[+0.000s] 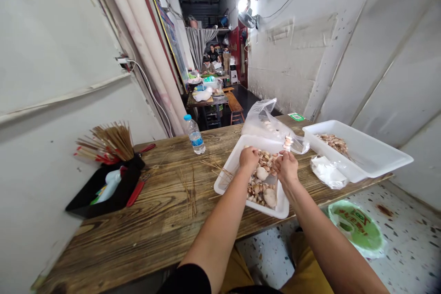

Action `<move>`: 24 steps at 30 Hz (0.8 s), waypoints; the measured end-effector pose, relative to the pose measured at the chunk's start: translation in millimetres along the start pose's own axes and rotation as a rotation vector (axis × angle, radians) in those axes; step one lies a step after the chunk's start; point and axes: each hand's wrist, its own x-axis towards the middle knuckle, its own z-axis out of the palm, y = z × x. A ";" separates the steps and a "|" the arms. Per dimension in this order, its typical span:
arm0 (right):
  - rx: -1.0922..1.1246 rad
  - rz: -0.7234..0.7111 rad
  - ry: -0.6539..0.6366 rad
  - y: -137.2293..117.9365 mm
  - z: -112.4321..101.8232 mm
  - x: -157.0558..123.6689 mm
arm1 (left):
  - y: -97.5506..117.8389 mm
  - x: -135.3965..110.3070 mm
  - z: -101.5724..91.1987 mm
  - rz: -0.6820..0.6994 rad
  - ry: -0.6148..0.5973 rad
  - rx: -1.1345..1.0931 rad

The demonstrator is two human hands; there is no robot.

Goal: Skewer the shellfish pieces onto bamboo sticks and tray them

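Observation:
My left hand (pixel 248 157) reaches into a white tray (pixel 225 179) of sliced mushroom pieces (pixel 261 184), fingers curled down among them; what it grips is hidden. My right hand (pixel 285 166) is closed just right of it over the same tray, holding a thin bamboo skewer with a few threaded pieces (pixel 287 142) sticking up from the fist. A few loose skewers (pixel 215 165) lie on the wooden table beside the tray's left edge.
A second white tray (pixel 379 158) holding pieces sits to the right, with plastic bags (pixel 265 121) behind and between. A water bottle (pixel 195 134) stands mid-table. A black box with a bundle of skewers (pixel 112 142) is at left. People sit at distant tables (pixel 210 62).

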 end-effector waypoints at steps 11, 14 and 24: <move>0.047 0.054 -0.024 -4.8 2.6 -7.9 | -4.2 -3.4 19.2 0.174 -0.297 0.889; 0.028 0.077 -0.044 -4.3 2.3 -8.1 | -6.6 -5.5 21.1 0.215 -0.305 0.978; -0.004 0.067 -0.040 -3.1 1.9 -8.5 | 7.2 -15.0 21.9 0.262 -0.432 0.926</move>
